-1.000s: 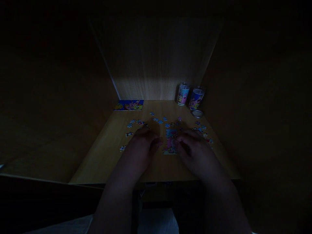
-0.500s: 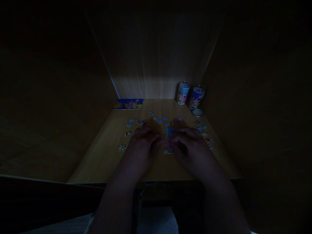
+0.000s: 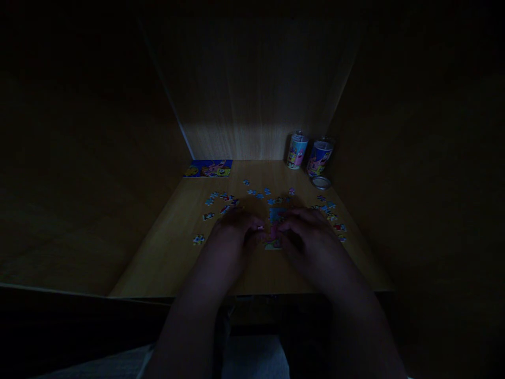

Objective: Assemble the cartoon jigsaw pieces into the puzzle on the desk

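Note:
A partly joined jigsaw puzzle (image 3: 274,244), blue at the top and pink and green lower down, lies on the wooden table between my hands. My left hand (image 3: 235,231) is at its left edge, thumb and fingertips pinched on a small puzzle piece (image 3: 260,227), pale pink where it shows. From the right, my right hand (image 3: 310,230) curls over the puzzle with its fingertips on the joined part. Its fingers and thumb are bent close together; whether a piece is between them is hidden by the dim light.
Loose puzzle pieces lie left (image 3: 198,239), behind (image 3: 260,195) and right (image 3: 331,216) of my hands. Two picture cans (image 3: 296,151) (image 3: 319,157) stand at the back right, a round lid (image 3: 321,182) before them. A flat picture strip (image 3: 208,168) lies back left. Wooden walls (image 3: 252,105) enclose the table.
My left hand's fingertips have shifted slightly, and a pale piece now shows in their pinch beside the puzzle. My right hand has stayed nearly still.

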Tool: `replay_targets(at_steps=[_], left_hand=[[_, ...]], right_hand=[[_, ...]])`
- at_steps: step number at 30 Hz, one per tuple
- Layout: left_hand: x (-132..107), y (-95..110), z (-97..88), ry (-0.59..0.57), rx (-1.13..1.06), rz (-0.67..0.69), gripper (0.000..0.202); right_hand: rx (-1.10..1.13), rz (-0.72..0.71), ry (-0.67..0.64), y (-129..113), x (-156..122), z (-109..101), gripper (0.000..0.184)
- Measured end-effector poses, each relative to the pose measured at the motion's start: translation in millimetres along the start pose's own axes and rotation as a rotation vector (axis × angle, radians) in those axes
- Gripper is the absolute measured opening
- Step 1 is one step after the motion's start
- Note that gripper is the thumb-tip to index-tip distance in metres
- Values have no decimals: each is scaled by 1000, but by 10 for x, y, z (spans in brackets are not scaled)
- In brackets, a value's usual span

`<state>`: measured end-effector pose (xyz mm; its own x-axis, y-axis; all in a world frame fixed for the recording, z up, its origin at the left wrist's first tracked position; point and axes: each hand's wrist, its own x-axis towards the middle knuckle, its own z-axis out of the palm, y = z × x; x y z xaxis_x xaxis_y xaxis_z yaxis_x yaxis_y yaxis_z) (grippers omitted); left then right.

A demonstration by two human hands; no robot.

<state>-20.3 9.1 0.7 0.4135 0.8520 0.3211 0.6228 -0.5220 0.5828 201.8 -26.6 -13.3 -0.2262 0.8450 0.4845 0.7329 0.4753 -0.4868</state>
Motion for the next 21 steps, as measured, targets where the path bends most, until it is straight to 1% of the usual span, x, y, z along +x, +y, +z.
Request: replay_targets(at_steps=[2,7,10,15,21], left_hand=[[-8,34,-12,-6,-32,-11,15],[-19,105,-44,49,-74,-14,16],[-20,127,-49,25,-105,-8,17],[-12,144,-42,-10,-79,7,18],[-15,129,-25,-19,-70,14,18]], right_hand=[[5,0,-3,-4,3,-6,18],[2,13,-35,-17,17,-25,18],[10,6,-40,-25,26,-33,18],[20,-1,-43,-31,28,-35,19],[20,11,-56,-23,27,-19,19]])
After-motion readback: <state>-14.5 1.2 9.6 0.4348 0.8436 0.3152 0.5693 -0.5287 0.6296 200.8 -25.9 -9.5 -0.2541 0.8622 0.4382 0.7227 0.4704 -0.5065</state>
